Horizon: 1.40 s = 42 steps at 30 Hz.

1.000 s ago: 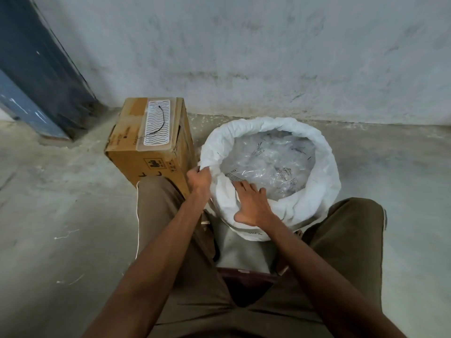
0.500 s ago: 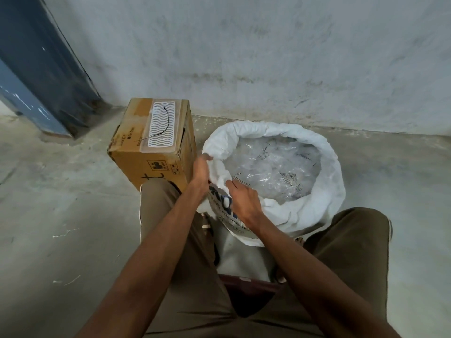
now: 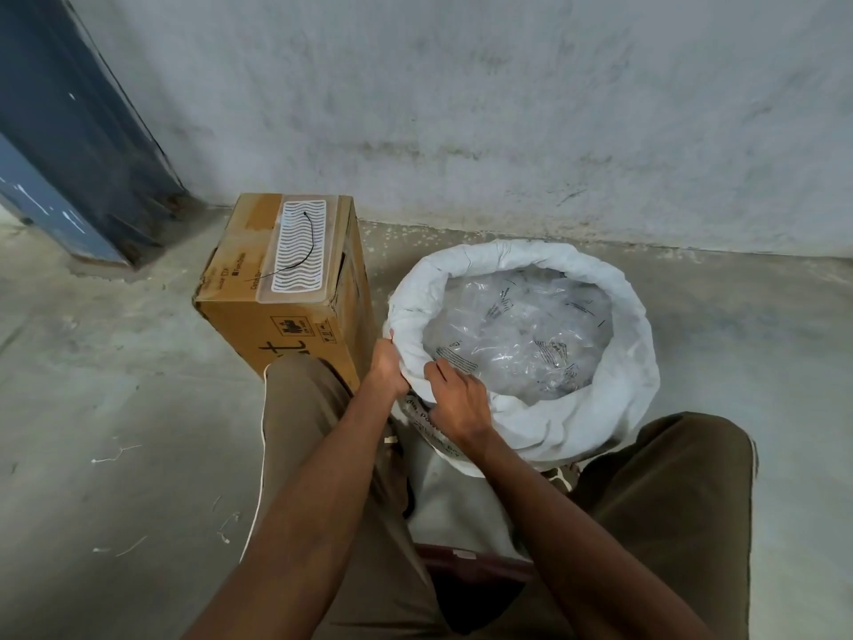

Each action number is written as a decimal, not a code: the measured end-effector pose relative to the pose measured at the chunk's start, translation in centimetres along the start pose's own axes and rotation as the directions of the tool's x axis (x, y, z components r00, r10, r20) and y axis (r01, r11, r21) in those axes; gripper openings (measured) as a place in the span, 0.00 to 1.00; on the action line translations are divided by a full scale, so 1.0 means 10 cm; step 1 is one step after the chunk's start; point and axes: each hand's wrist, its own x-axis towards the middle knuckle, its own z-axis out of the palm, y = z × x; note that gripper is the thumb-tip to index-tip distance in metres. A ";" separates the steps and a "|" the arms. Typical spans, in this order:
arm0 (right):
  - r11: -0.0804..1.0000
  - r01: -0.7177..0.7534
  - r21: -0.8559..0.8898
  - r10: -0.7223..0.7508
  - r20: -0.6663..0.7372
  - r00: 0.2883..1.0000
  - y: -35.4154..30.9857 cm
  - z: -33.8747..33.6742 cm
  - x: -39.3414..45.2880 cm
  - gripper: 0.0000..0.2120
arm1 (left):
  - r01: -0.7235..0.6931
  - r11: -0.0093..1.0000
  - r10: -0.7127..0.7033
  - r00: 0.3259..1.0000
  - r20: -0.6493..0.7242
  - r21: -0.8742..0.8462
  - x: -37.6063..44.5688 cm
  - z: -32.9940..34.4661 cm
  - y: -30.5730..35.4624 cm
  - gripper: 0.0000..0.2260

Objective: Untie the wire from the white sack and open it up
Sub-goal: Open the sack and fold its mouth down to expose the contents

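The white sack (image 3: 618, 376) stands open between my knees, its mouth rolled down into a thick rim. Inside lie several clear plastic packets (image 3: 517, 334). My left hand (image 3: 387, 369) grips the rolled rim at the sack's near-left edge. Just to its right, my right hand (image 3: 454, 399) holds the same stretch of rim, fingers hooked over it into the sack. A thin black wire (image 3: 302, 249) lies loose on a white wavy-patterned tray (image 3: 297, 265) on top of the cardboard box.
A brown cardboard box (image 3: 281, 307) stands on the concrete floor left of the sack, touching my left knee. A grey wall runs behind both. A dark blue door frame (image 3: 78, 145) is at the far left. Bits of white string litter the floor.
Both hands have shifted along the near-left rim and closed on it. The right hand went from lying flat on the rim to hooking over it. The view has dropped slightly.
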 end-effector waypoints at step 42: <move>0.795 -0.475 -0.378 0.540 0.085 0.837 2.61 -0.61 0.23 0.30 | -0.073 -0.778 0.443 0.641 0.627 0.624 1.05 1.23 0.49 0.30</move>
